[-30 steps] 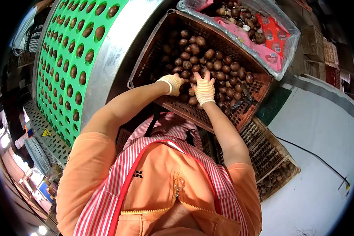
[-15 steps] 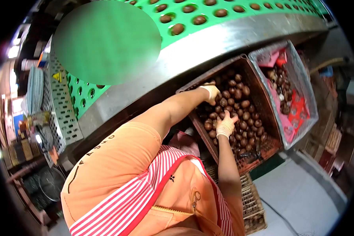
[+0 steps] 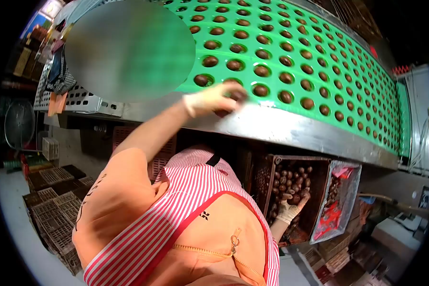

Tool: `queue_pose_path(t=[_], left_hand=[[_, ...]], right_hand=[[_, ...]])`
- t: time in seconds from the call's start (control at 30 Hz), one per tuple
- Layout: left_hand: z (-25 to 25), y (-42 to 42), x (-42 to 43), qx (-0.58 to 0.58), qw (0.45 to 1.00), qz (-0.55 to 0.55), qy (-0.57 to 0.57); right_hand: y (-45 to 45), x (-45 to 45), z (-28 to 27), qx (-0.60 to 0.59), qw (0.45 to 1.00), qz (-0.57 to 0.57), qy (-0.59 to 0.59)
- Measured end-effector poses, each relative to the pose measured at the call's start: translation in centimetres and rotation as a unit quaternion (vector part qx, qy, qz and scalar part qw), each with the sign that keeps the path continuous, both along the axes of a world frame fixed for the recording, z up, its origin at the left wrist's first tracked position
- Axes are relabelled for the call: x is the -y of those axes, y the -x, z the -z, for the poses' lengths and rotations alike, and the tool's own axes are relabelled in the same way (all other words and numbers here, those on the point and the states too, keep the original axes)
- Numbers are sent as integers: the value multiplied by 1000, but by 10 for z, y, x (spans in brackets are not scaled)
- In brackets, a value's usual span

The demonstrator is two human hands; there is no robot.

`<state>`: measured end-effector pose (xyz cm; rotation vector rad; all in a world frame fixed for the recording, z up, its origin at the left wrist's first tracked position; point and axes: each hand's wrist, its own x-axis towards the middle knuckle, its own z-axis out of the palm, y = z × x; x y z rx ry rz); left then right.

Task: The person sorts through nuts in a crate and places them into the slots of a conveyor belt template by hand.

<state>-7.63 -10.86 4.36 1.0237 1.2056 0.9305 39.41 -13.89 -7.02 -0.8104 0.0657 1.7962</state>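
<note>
My left hand (image 3: pixel 212 99), in a pale glove, is over the front metal rim of the green pocketed belt (image 3: pixel 205 93). Its blurred, curled fingers hold dark brown balls (image 3: pixel 237 95), roughly egg-like and smooth; how many is unclear. Down to the right, my right hand (image 3: pixel 291 209), gloved as well, reaches into a dark reddish-brown crate (image 3: pixel 321 167) of similar balls (image 3: pixel 298 177). Its fingers are curled around one or more of them. Most belt pockets carry one brown ball (image 3: pixel 261 90) each.
Beside the crate stands a lined bin (image 3: pixel 350 190) with red and pink wrapping and brown bits. The belt has a broad metal edge (image 3: pixel 291 126). A perforated metal plate (image 3: pixel 93 102) is at the left end. Stacked baskets (image 3: pixel 57 209) stand on the floor at left.
My left hand has come up out of the crate to the belt's edge with brown balls in it. My right hand stays in the crate. The view has swung left and upward.
</note>
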Motion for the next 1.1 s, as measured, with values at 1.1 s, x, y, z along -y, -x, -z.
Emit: queue_pose_path(t=[1.1], left_hand=[[155, 355, -100, -475, 811, -340, -16]], right_hand=[[632, -198, -42, 639, 354, -419, -539]])
